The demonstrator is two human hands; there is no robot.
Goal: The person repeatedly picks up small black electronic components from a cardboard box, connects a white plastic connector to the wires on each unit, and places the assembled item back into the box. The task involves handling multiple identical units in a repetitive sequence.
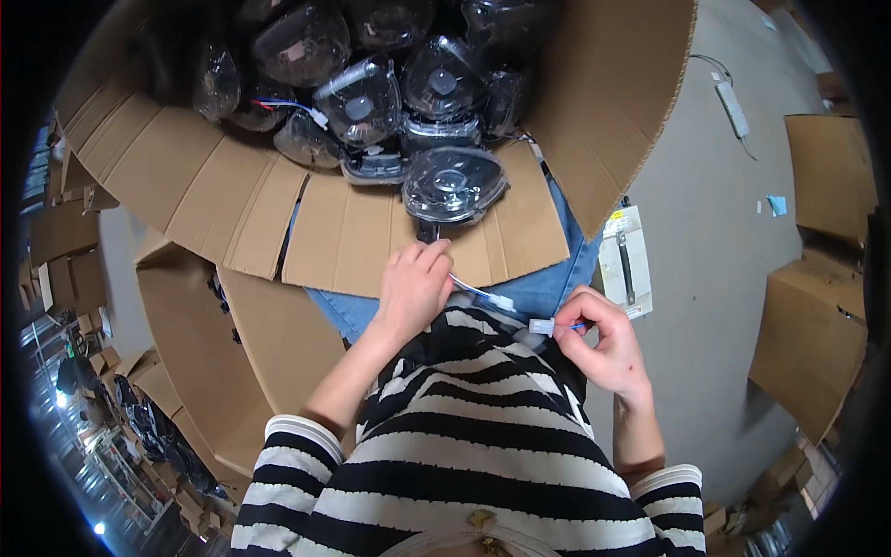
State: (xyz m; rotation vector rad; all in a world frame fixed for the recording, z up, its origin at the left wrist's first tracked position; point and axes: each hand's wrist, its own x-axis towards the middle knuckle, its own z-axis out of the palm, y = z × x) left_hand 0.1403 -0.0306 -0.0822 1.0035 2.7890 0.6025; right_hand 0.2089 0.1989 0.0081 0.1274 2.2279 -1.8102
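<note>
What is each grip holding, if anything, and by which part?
Right grip: a white connector, by its wire end. Left grip: close to the plastic-wrapped unit; any hold there cannot be told.

We wear a top with broad black and off-white bands, their edges ragged like torn paper. Its striped sleeves end on our forearms, leaving our left hand and right hand bare. A small gold-toned ornament sits by the near, pale neckline; on the far side, we wear blue denim.
</note>
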